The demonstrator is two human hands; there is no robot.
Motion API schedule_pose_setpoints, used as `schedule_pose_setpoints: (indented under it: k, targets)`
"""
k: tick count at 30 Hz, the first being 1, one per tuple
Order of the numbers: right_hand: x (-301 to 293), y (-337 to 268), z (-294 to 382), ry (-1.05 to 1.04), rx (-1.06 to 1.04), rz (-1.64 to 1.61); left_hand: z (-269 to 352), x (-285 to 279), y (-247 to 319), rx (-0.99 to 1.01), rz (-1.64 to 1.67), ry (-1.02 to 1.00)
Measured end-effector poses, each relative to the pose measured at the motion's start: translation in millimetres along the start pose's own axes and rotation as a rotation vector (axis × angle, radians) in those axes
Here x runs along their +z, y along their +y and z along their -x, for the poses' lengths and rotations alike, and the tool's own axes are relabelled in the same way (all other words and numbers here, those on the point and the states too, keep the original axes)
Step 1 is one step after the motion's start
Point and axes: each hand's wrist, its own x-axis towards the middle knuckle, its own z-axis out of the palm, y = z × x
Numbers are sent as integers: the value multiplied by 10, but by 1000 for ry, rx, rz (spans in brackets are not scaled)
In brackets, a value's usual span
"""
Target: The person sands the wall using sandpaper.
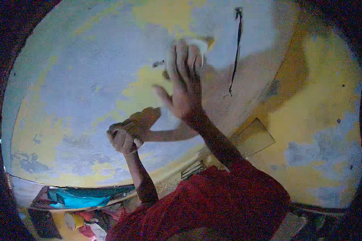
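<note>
My right hand [184, 81] is raised against the patchily painted blue and yellow wall [87, 75], its fingers stretched out and its back towards me. A blurred whitish thing [200, 45] shows behind and beside the fingertips; whether the hand holds it is unclear, as the palm is hidden. Lower and to the left, my left hand [125, 141] is raised with its fingers curled. A faint curved edge shows beneath it, but what it may hold cannot be made out. Dark shadows of a hand and forearm fall on the wall beside it.
A thin black cord or strip [237, 54] runs down the wall at upper right. A rectangular outline [253, 138] marks the wall beside my right arm. At lower left are a shelf or container with bright blue plastic or cloth [81, 200] and a yellow cylindrical container [74, 221].
</note>
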Motion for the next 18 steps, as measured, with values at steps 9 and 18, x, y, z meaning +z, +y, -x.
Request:
schedule_pose_setpoints:
  k: [9,18]
  targets:
    - [-5,104,86,33,7,1,60,21,43,-56,-11,-93]
    - [-29,1,176,38,-12,-11,158,81,-44,-23,45,69]
